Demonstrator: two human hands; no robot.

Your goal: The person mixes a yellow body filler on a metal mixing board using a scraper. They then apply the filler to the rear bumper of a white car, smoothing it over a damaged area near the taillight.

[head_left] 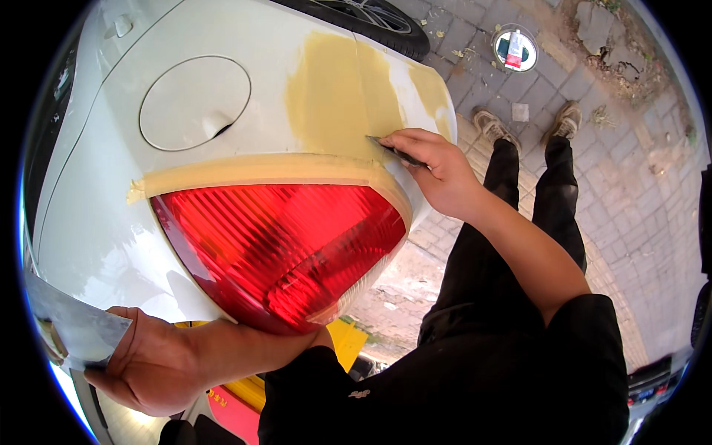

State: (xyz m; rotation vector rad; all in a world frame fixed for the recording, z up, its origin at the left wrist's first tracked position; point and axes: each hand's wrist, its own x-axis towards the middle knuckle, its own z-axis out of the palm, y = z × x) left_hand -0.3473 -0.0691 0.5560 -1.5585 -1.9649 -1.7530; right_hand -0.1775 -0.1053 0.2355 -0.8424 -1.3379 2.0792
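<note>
While the right hand [443,174] is holding a thin dark tool [406,156]: the thumb and fingers are pressing together and pinching its shaft, so the tool is lying between them, its narrow end jutting out leftward past the fingertips.
Tool tip: it is pointing at the lower part of the tan patch [322,93]; whether it is touching the surface, I cannot tell.
White car panel [96,222]: it is carrying the patch close to its upper edge, near the tyre [411,46], with a smaller tan smear [429,87] showing by its right-hand edge.
Left hand [159,363]: it is holding a flat greyish sheet [81,322] by the panel's lower left edge; the sheet is hiding most of the fingers, so I cannot tell how they are lying.
Red tail lamp [297,241]: it is filling the panel's lower right corner, masking tape [256,167] running between lamp and patch.
Round fuel flap [189,100]: it is sitting left of the patch.
Paving [615,170]: a round disc [529,55] is lying beyond the shoes [495,126], a red-and-white tube [513,52] resting on it.
</note>
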